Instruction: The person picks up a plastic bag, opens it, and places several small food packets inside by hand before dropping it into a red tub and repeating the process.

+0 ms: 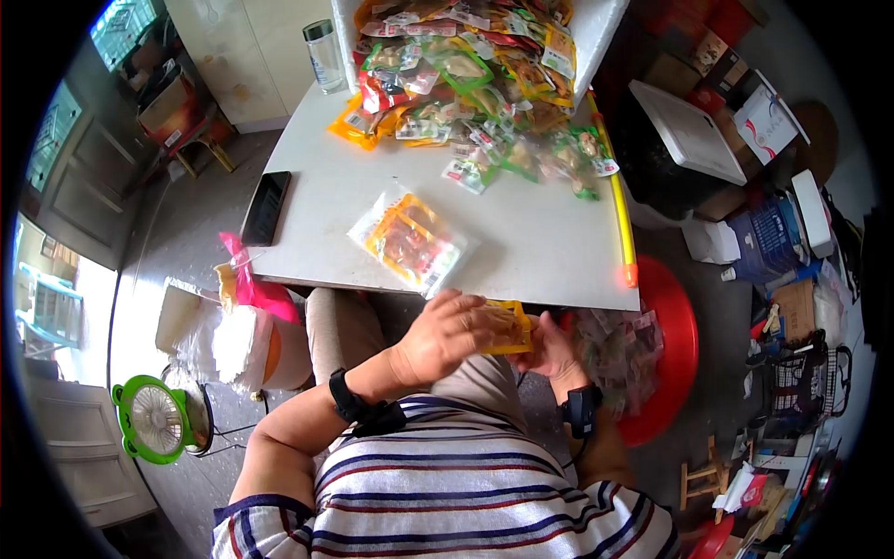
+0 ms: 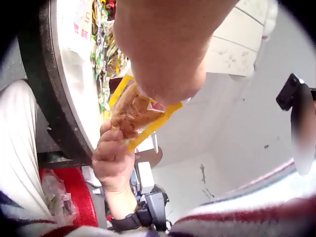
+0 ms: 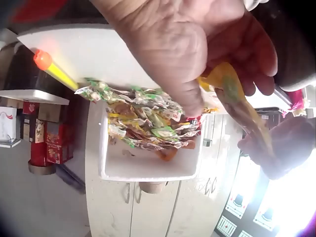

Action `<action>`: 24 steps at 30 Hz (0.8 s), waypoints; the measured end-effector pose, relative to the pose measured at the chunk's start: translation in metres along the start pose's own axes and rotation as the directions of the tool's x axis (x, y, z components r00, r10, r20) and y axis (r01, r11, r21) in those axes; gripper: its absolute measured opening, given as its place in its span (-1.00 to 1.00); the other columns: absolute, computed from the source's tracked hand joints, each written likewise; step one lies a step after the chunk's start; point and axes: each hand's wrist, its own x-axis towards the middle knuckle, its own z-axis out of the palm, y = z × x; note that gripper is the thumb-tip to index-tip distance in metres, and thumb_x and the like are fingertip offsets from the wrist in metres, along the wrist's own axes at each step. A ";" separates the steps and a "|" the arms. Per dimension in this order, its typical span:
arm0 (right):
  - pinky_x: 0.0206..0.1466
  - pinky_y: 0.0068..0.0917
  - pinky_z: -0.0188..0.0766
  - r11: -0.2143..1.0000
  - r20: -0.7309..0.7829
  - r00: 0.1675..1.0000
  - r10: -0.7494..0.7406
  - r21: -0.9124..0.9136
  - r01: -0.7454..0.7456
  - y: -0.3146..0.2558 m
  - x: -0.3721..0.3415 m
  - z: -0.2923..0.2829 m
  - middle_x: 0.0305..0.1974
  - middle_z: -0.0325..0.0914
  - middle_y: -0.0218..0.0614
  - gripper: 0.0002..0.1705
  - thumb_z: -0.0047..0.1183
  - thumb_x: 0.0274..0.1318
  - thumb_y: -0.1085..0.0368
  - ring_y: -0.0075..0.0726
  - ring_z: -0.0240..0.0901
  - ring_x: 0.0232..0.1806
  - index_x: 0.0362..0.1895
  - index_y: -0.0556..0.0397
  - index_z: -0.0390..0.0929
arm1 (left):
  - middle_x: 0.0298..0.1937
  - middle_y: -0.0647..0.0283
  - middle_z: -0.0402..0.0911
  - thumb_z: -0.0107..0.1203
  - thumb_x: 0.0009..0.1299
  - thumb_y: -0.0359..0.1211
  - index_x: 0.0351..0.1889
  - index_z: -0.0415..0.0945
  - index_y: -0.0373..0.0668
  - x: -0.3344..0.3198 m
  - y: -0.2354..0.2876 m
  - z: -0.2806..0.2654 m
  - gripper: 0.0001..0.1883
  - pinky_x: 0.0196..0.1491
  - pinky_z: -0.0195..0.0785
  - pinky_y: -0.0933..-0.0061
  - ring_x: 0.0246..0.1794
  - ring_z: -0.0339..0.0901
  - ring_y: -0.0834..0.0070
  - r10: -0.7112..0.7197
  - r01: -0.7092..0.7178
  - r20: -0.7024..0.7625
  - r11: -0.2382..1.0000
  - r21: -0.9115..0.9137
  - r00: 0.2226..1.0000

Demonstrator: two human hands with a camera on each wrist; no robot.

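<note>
A yellow-edged food packet (image 1: 510, 328) (image 2: 133, 116) (image 3: 242, 106) is between both hands, just off the table's front edge. My left hand (image 1: 449, 334) (image 3: 284, 147) grips one end of it, fingers bent across its face. The other end is pinched by my right hand (image 1: 551, 352) (image 2: 113, 159) (image 3: 197, 44), between thumb and fingers. In the left wrist view the left hand's fingertips are hidden. On the table (image 1: 326, 177) in front of the hands lies a clear bag (image 1: 410, 240) with orange-yellow packets in it.
Many packets (image 1: 466, 70) spill from a white foam box (image 1: 599, 42) at the table's back. A phone (image 1: 265, 208) lies at the left edge, a glass (image 1: 324, 58) stands behind it, and a yellow stick (image 1: 622, 214) lines the right edge. A red basin (image 1: 684, 345) holds packets.
</note>
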 end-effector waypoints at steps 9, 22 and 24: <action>-0.46 -0.49 0.36 0.929 -0.306 0.881 -0.361 -0.198 0.312 -0.002 -0.003 -0.001 -0.24 0.40 -0.39 -0.64 -0.01 -0.08 0.31 -0.36 0.38 -0.35 -0.11 -0.09 0.29 | -0.08 0.07 0.27 0.06 -0.09 -0.38 -0.23 0.36 -0.21 -0.026 -0.042 0.022 -0.61 0.04 0.05 0.20 0.01 0.17 0.13 -0.458 0.486 -0.163 0.826 0.286 0.874; -0.39 -0.49 0.35 0.932 -0.401 0.843 -0.359 -0.194 0.305 0.016 0.020 0.008 -0.26 0.39 -0.35 -0.69 -0.08 -0.03 0.34 -0.38 0.38 -0.35 -0.12 -0.04 0.26 | -0.52 0.12 0.35 -0.09 -0.01 -0.51 -0.60 0.29 -0.26 -0.032 -0.083 0.041 -0.97 -0.19 0.22 0.32 -0.36 0.33 0.16 -0.533 0.576 -0.250 0.805 0.143 0.808; -0.41 -0.48 0.35 0.934 -0.416 0.836 -0.357 -0.193 0.302 0.019 0.026 0.012 -0.26 0.40 -0.32 -0.67 -0.08 -0.04 0.33 -0.35 0.39 -0.37 -0.11 -0.02 0.26 | -0.50 0.11 0.35 -0.11 0.01 -0.52 -0.60 0.28 -0.27 -0.031 -0.082 0.039 -0.97 -0.23 0.23 0.33 -0.36 0.32 0.14 -0.568 0.604 -0.251 0.792 0.092 0.783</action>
